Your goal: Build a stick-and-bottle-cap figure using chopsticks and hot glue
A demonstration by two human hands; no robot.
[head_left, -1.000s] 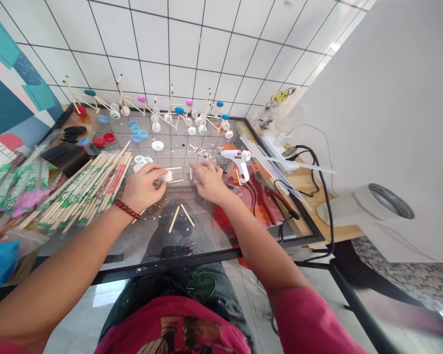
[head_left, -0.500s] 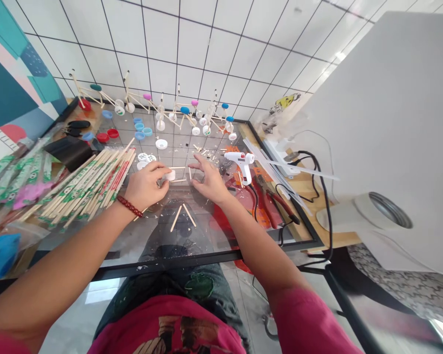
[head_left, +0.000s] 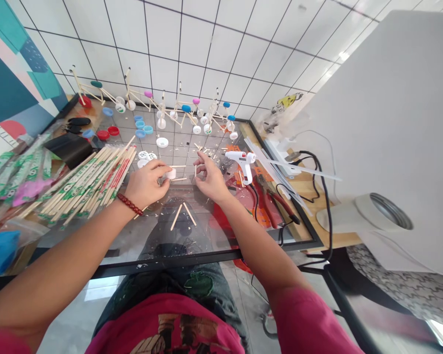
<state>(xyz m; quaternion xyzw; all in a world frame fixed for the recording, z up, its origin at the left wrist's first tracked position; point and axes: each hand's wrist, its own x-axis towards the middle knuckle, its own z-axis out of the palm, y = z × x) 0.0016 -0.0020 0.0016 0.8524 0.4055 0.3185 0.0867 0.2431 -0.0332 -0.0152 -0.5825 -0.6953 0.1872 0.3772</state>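
Note:
My left hand [head_left: 147,184], with a beaded bracelet at the wrist, pinches a white bottle cap [head_left: 171,173] between thumb and fingertips. Two short wooden sticks [head_left: 179,166] reach rightward from the cap, roughly side by side. My right hand [head_left: 211,181] is closed on a short stick piece [head_left: 196,170], held nearly upright just beyond the free ends of those two. Nearer to me, a pair of cut sticks [head_left: 176,217] lies on the glass tabletop in an upside-down V. White caps [head_left: 146,157] rest just behind my left hand.
A white glue gun [head_left: 239,158] and red-handled pliers [head_left: 280,204] lie to the right, beside clear glue sticks [head_left: 260,157]. Paper-wrapped chopsticks [head_left: 92,182] are heaped on the left. Stick-and-cap tricycle-like models [head_left: 186,108] line the back edge, near loose blue caps [head_left: 140,133].
My right hand has shifted slightly to the right with the short stick piece, widening the gap to the cap and its two sticks. My left hand stays almost where it was.

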